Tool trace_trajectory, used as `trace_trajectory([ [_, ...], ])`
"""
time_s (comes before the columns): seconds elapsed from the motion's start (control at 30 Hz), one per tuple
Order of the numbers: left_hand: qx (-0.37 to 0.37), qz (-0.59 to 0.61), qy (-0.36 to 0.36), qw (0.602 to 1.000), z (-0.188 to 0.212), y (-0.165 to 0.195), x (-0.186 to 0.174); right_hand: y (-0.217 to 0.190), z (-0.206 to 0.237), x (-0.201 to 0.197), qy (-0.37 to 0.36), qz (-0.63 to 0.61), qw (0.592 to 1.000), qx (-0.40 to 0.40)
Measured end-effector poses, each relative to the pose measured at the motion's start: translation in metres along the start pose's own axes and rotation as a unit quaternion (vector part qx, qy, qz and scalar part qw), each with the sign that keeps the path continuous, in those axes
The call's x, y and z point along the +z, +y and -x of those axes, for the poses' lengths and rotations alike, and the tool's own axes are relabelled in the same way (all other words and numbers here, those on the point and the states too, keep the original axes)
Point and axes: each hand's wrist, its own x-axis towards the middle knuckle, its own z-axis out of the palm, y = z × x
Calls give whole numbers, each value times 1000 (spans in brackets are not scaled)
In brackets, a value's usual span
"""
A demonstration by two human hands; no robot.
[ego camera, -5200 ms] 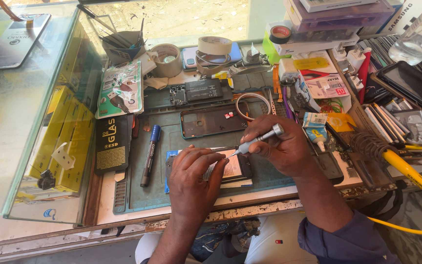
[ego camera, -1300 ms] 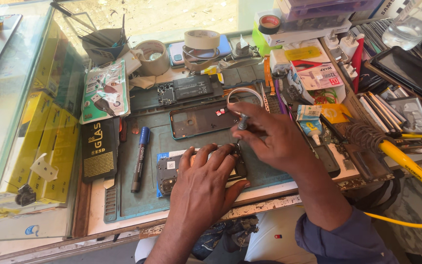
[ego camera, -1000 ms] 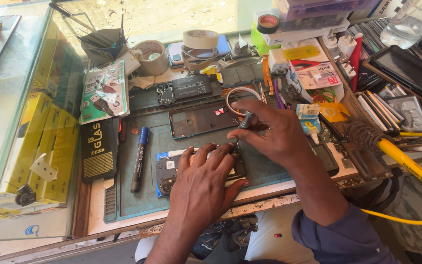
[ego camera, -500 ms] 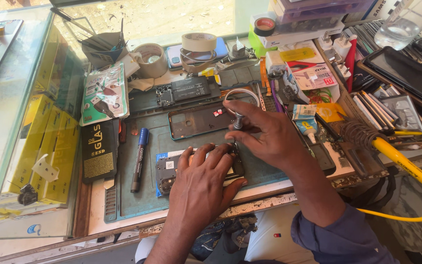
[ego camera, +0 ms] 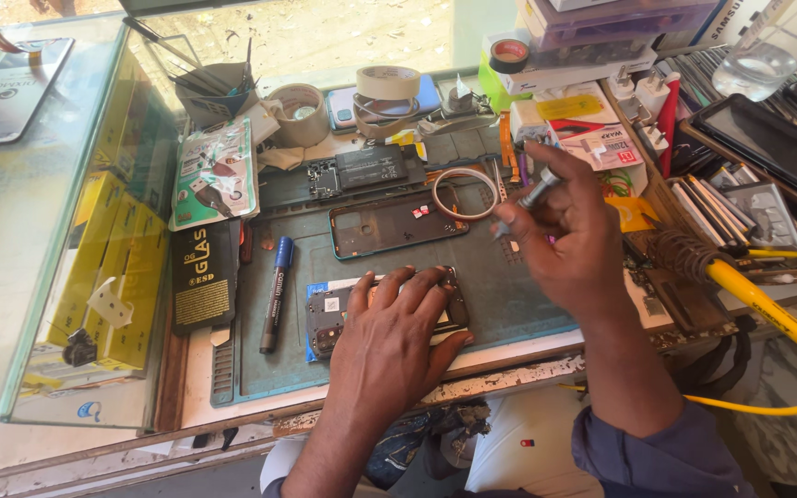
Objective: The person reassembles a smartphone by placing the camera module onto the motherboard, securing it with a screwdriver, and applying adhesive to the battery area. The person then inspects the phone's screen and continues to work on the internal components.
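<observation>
Nearest us, our left hand (ego camera: 389, 337) lies flat, fingers spread, pinning the opened phone (ego camera: 329, 318) on the green mat (ego camera: 518, 290). Beyond the phone, our right hand (ego camera: 569, 235) pinches a screwdriver (ego camera: 532, 195) — tip hovering above the mat.

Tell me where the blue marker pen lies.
In the head view, the blue marker pen lies on the green work mat, left of the left hand and beside the black packet.

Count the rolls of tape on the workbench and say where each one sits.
3. A wide beige tape roll lies at the back centre, a cream roll sits to its left beside the tool cup, and a small red-cored roll rests on the boxes. Clutter may hide others.
</observation>
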Motion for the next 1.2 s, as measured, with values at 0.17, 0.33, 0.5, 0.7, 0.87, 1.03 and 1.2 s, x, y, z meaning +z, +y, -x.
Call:
trace_trajectory([
  [0.17,17,-14,12,1000,6,-2,4,-8,1,-12,-86,249,961,80],
  [0.33,13,-16,25,999,15,-5,6,-6,-8,3,-52,109,993,11],
  [0.5,12,-14,29,999,17,-3,5,-7,-24,11,-48,42,998,-21],
  [0.7,8,-6,32,999,15,-6,5,6,-30,24,-49,76,994,-68],
  [0.87,6,-7,32,999,12,-9,7,13,-28,24,-34,45,995,-78],
  [1.03,12,-12,28,999,7,-11,9,1,-20,20,-58,136,988,-38],
  [1.2,16,-15,35,999,8,-13,7,-12,-10,8,-153,257,954,20],
])
